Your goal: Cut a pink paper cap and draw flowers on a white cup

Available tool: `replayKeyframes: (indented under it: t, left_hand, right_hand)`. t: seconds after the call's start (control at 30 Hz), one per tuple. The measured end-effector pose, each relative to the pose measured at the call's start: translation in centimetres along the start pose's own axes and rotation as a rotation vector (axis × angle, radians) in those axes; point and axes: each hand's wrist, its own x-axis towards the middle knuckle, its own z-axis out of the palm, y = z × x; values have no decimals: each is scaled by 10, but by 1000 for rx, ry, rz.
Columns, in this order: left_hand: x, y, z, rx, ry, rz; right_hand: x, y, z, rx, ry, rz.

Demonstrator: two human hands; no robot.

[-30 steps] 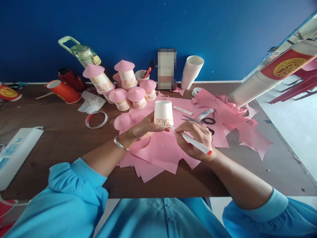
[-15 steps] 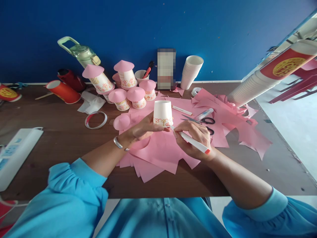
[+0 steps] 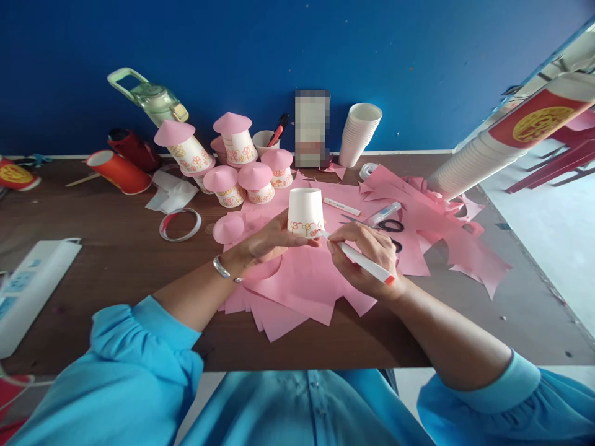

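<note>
My left hand (image 3: 274, 238) grips a white paper cup (image 3: 305, 207), held upside down with its narrow base upward. Red and orange flower drawings run around the cup's lower band. In my right hand (image 3: 365, 257) is a white marker (image 3: 367, 263) with a red end, its tip at the lower right of the drawn band. Beneath both hands lie sheets of pink paper (image 3: 297, 291). Black-handled scissors (image 3: 390, 226) rest just past my right hand, near a second white marker (image 3: 341, 206). A pink paper cone (image 3: 229, 229) sits left of the cup.
Several decorated cups with pink cone tops (image 3: 232, 139) stand at the back left. A cup stack (image 3: 360, 136) and a phone-like upright object (image 3: 312, 130) stand by the blue wall. A tape roll (image 3: 180, 225), red cup (image 3: 119, 173) and power strip (image 3: 35, 291) lie left; pink scraps (image 3: 478, 254) lie right.
The marker in my right hand has shifted slightly, its tip now a little higher against the cup's lower right edge. The cup and my left hand stay in place.
</note>
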Motion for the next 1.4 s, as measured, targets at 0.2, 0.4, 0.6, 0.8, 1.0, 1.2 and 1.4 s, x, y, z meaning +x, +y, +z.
replayKeyframes:
  t: [0.2,0.4,0.6,0.8,1.0,1.2,1.4]
  left_hand:
    - [0,-8,-2,-59,-8,-2]
    - [0,-28,-10,-162,-4,-67]
    - [-2,-25,-9,-159,-28,-27]
    - [0,-24,-8,-151,5,-46]
    - [-2,-34,-14,-110,31,-47]
    - [4,-41,-14,-271,61,-45]
    - [8,-31,-5,-350,96,-92]
  right_hand:
    - [0,-1,0,25,-5,3]
    - [1,-2,-1,55,-40,2]
    - [1,-4,-1,62,-53,7]
    - [-1,-1,-2,86,44,21]
    - [-3,2,-1,141,65,45]
    - [-4,3,0,109,47,92]
    - [-5,3,2,124,39,61]
